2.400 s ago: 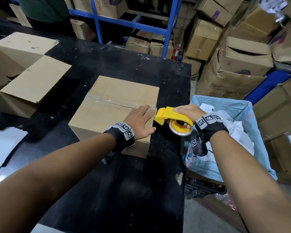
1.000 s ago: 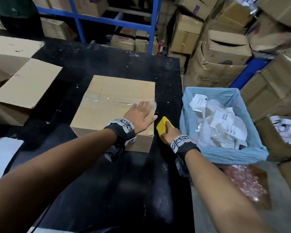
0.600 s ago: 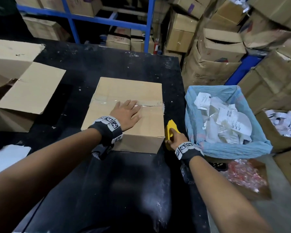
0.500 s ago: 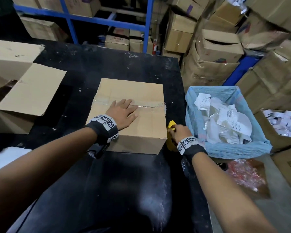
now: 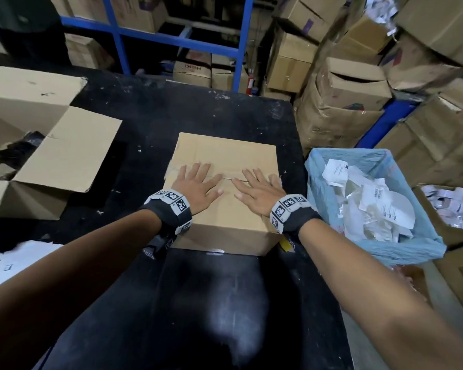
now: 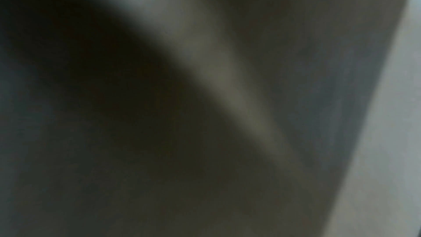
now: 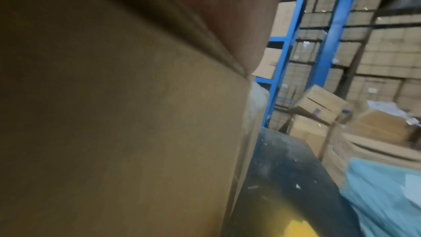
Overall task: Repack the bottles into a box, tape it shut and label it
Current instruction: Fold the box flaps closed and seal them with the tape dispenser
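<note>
A closed cardboard box (image 5: 225,153) with clear tape along its top seam sits on the black table (image 5: 198,303). My left hand (image 5: 198,182) lies flat on the left part of the taped seam, fingers spread. My right hand (image 5: 257,188) lies flat on the right part, fingers straight. The yellow tape dispenser (image 5: 286,244) rests on the table by the box's near right corner, mostly hidden under my right wrist; in the right wrist view its yellow body (image 7: 293,228) shows beside the box side (image 7: 125,132). The left wrist view is dark and blurred. No bottles are visible.
An open empty cardboard box (image 5: 38,156) stands at the table's left. White paper (image 5: 16,260) lies at the near left. A blue-lined bin (image 5: 374,252) of crumpled paper sits right of the table. Stacked cartons (image 5: 345,89) and blue shelving (image 5: 241,44) stand behind.
My right hand let go of the yellow tape dispenser beside the box and moved up onto the box top. My left hand slid left along the taped seam.
</note>
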{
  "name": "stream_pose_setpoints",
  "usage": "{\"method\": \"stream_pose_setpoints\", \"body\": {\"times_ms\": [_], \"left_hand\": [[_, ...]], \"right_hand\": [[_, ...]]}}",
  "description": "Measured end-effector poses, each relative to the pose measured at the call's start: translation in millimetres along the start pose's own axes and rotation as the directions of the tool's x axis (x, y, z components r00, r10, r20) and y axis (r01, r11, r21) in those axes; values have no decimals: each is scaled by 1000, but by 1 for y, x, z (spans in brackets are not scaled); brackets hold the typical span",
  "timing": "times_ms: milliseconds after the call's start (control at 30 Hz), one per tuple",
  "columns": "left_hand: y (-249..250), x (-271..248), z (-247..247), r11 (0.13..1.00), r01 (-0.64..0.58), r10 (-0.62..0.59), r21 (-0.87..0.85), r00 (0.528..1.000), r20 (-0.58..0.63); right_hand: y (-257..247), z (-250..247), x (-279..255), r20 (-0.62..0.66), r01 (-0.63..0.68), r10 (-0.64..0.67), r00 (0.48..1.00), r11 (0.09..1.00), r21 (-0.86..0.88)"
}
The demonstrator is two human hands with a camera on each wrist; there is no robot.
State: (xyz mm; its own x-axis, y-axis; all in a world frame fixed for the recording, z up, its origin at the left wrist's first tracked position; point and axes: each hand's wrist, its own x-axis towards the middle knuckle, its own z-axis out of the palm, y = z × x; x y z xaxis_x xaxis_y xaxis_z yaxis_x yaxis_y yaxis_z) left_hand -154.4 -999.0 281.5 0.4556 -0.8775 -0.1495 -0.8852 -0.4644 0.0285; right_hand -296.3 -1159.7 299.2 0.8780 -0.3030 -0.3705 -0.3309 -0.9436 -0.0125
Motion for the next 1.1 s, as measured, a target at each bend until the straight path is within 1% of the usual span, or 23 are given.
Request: {"method": "stream_pose_setpoints", "body": {"times_ms": [100, 200, 233, 300, 367, 433, 467, 533, 567, 600, 633, 667, 700, 767, 833, 933, 1000, 1100], "left_hand": [[-3, 1, -1, 1000, -25, 25, -8, 1000, 18], [-6, 1, -1, 998, -60, 60, -3, 997, 46], [-8, 1, -1, 998, -69, 69, 1, 997, 43], [-12, 2, -1, 996, -85, 85, 7, 996, 0], [-15, 0, 0, 995, -95, 97, 38, 992, -85], [-18, -2, 0, 996, -48, 60, 73, 985, -162], [-21, -4, 0, 998, 3, 9, 63, 984, -179], [-29, -4, 1, 991, 136, -136, -11, 970, -202], [-33, -4, 1, 977, 203, -213, -68, 955, -207], [-38, -4, 2, 955, 260, -283, -141, 941, -187], [-41, -4, 3, 927, 301, -337, -226, 931, -142], [-43, -4, 3, 894, 327, -369, -308, 925, -90], [-42, -5, 5, 864, 340, -386, -371, 921, -56], [-40, -5, 5, 839, 336, -399, -428, 915, -65], [-39, -4, 4, 830, 326, -412, -452, 905, -105], [-39, -2, 4, 824, 327, -428, -463, 894, -130], [-38, -1, 4, 831, 341, -432, -439, 894, -123], [-37, 0, 1, 831, 368, -443, -418, 892, -95]], "right_hand": [[1, 6, -1, -1, -27, 27, 1000, 999, 27], [2, 4, 0, -8, -16, 17, 1000, 994, 108], [3, 4, -1, -38, -3, 9, 999, 989, 148], [8, 5, -4, -143, 31, 8, 990, 964, 264], [11, 9, -6, -269, 71, 34, 962, 926, 370], [11, 13, -6, -369, 65, 110, 923, 900, 431], [10, 14, -6, -412, 40, 162, 897, 897, 441], [12, 16, -5, -485, -31, 260, 835, 902, 431], [14, 15, -6, -483, -68, 312, 818, 886, 458], [15, 15, -9, -428, -106, 376, 822, 840, 533], [17, 16, -11, -341, -141, 432, 835, 766, 627], [18, 17, -13, -247, -170, 460, 853, 693, 701], [19, 18, -14, -190, -176, 459, 868, 642, 746], [20, 19, -15, -168, -163, 446, 879, 613, 773], [21, 17, -15, -160, -177, 464, 871, 602, 778], [21, 15, -16, -145, -215, 498, 855, 594, 776], [19, 12, -19, -163, -218, 504, 848, 611, 761], [17, 11, -20, -186, -212, 526, 830, 605, 767]]}}
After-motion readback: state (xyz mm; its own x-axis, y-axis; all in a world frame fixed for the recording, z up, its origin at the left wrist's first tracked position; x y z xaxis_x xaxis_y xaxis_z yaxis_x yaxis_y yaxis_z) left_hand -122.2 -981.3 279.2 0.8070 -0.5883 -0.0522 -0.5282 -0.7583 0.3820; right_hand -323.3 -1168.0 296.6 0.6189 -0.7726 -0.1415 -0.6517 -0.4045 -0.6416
